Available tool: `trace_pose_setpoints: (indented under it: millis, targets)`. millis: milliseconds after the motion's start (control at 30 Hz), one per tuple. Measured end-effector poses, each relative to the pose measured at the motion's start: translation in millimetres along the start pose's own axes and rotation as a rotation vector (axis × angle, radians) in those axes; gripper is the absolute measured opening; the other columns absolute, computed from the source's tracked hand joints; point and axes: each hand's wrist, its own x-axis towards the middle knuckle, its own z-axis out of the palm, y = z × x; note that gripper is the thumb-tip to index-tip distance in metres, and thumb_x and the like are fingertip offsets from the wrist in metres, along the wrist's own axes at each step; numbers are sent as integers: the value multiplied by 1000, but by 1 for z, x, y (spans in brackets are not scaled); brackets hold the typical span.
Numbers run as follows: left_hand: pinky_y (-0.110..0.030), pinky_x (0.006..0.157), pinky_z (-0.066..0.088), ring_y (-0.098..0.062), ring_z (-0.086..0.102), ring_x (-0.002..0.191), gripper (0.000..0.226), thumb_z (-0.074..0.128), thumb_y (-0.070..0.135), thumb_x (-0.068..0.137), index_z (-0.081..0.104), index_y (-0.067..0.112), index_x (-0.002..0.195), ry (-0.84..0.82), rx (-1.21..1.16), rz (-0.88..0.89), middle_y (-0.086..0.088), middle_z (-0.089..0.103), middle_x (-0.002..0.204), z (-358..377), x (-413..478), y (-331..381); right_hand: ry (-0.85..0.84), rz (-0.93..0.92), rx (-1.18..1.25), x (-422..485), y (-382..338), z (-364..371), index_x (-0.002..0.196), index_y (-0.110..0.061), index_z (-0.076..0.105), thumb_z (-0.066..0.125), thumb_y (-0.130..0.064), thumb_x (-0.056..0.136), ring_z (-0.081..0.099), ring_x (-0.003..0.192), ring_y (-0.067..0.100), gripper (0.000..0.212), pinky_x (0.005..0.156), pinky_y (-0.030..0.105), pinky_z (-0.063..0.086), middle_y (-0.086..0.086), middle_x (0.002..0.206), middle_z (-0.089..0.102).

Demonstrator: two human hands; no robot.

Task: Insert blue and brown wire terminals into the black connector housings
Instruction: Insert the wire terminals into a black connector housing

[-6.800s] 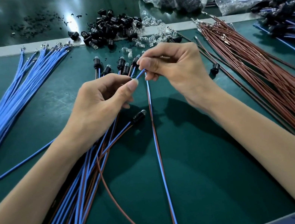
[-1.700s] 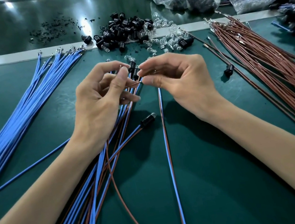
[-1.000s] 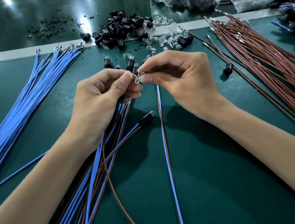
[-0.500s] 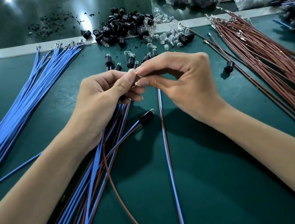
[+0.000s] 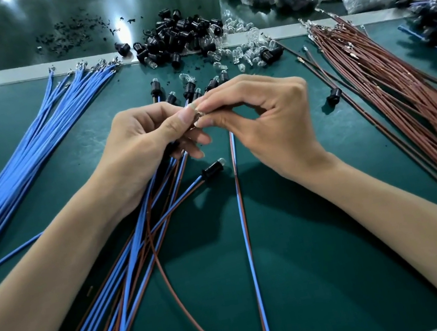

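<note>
Left hand [image 5: 148, 139], right hand [image 5: 261, 117]: fingers pinched on wire pair [image 5: 244, 219] end. Handful of assemblies [image 5: 210, 169] done; blue wires [image 5: 34, 156], brown wires [image 5: 405, 103], housings [image 5: 177, 35] mostly left.

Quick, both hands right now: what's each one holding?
Left hand: closed, gripping the wire bundle.
Right hand: closed, pinching the blue and brown wire pair.

Blue wires [image 5: 21, 162], brown wires [image 5: 405, 103], seemingly black housings [image 5: 177, 35].
</note>
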Motion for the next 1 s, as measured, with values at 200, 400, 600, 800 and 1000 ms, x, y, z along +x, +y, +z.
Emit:
trace_pose_setpoints:
  millis: [200, 400, 600, 800, 1000]
  targets:
    - [-12, 53, 44, -9, 60, 50, 19, 58, 27, 79, 62, 8, 75, 0, -3, -12, 0, 69, 64, 1, -1, 1, -44, 190, 136, 0, 0, -3, 88, -5, 72, 78, 3, 71, 72, 76, 16, 19, 75, 29, 56, 10, 81, 73]
    - [-14, 53, 42, -9, 59, 51, 17, 56, 26, 79, 61, 11, 74, -49, -48, -43, 1, 68, 62, -2, -1, 5, -12, -32, -13, 1, -3, 0, 83, 2, 72, 78, 2, 73, 69, 75, 17, 11, 74, 25, 55, 11, 83, 71]
    - [-13, 51, 41, -8, 57, 50, 14, 56, 25, 79, 58, 11, 75, -39, -83, -14, 2, 68, 64, 1, 0, 4, 28, -65, -56, 0, -2, -1, 83, 3, 72, 77, 2, 75, 69, 75, 18, 9, 72, 27, 55, 11, 84, 71]
    - [-14, 51, 40, -8, 55, 48, 16, 58, 25, 81, 60, 11, 76, -20, 32, 35, 3, 69, 64, 1, -1, -1, -76, 133, 112, 1, 0, -4, 88, -4, 70, 77, 3, 73, 71, 76, 18, 18, 76, 30, 57, 9, 82, 70]
    - [-14, 49, 40, -8, 52, 45, 16, 58, 25, 82, 61, 12, 74, -49, 106, 54, 2, 69, 65, 0, -2, -1, -113, 174, 174, 1, 0, -6, 87, -9, 70, 76, 5, 72, 72, 75, 18, 21, 74, 34, 59, 10, 80, 72]
